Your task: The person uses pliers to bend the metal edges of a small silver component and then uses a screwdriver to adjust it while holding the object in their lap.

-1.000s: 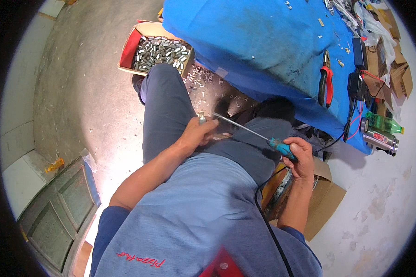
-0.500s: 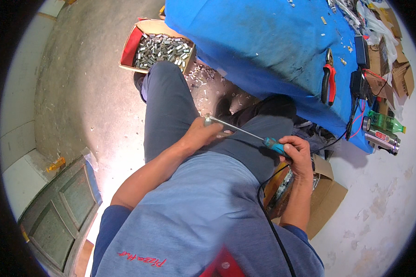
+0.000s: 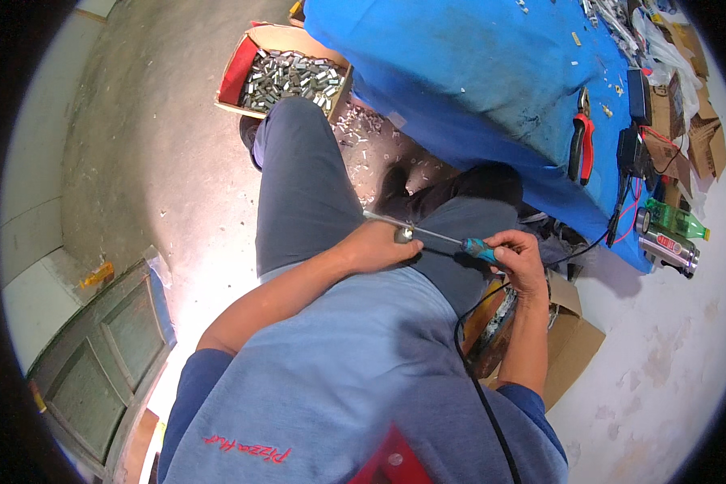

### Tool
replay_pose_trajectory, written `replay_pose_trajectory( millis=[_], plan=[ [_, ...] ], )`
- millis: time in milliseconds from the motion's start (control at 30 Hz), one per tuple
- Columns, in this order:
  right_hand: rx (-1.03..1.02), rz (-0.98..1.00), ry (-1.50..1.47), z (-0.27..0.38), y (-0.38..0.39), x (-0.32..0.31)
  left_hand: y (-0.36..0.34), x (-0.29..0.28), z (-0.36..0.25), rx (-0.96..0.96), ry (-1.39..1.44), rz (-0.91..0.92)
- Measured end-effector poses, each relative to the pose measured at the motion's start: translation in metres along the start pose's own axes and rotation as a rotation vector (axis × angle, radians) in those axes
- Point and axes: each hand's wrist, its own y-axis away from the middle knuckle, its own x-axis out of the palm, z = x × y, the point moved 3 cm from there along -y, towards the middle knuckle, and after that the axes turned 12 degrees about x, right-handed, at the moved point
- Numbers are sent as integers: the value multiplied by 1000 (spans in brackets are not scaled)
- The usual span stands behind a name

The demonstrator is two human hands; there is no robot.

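Over my lap, my right hand is closed around the teal handle of a screwdriver. Its thin metal shaft slants away to the left, and the tip lies just beyond my left hand. Between the closed fingers and thumb of that hand sits a small shiny metal piece, right by the shaft. Whether the piece touches the shaft I cannot tell. My fingers cover part of it.
A carton of small metal pieces stands beyond my left knee. Red-handled pliers lie on the blue-covered table. At the right are a steel flask and a green bottle. A black cable crosses my right side.
My left hand has moved right, bringing the small metal piece from near the screwdriver's tip to farther along the shaft. My right hand keeps its grip on the handle. The view has shifted slightly.
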Motion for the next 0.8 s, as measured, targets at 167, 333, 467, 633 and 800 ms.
replay_pose_trajectory(
  millis=[167, 333, 467, 633, 800],
  plan=[
    [37, -77, -115, -22, 2, 12, -5, -5, -1, 39, 14, -92],
    [62, -71, 31, -25, 11, 33, -5, -10, 12, 37, 266, -256],
    [25, -102, -63, -36, 25, -10, 3, -24, 8, -34, 602, -401],
    [-286, -205, -283, -4, 50, -10, 7, -31, 10, -149, 902, -445],
    [-575, -715, -47, 95, 52, 22, 6, -31, 12, -124, 839, -443]
  ],
)
